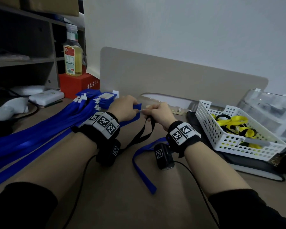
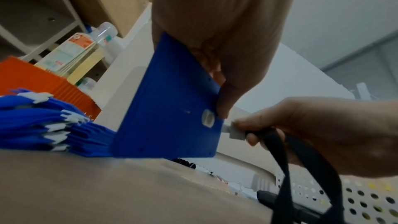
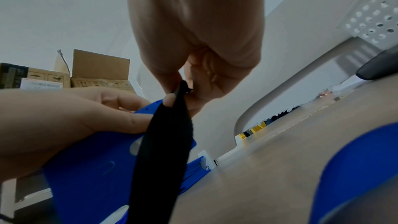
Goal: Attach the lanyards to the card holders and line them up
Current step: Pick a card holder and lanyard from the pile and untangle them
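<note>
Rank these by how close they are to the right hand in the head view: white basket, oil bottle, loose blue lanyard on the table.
From the right hand:
1. Loose blue lanyard, just below it.
2. White basket, to its right.
3. Oil bottle, far left, on a red box.

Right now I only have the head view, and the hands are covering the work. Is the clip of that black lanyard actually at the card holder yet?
Observer: The left wrist view shows the white clip right beside the edge of the blue card holder, near its slot; I cannot tell if it is hooked in.
Operator: What is the right hand gripping?
Observer: The right hand pinches the clip end, and the black lanyard hangs down from it.
Operator: And the left hand?
Observer: The left hand has its fingers curled round the holder, thumb on its face.
</note>
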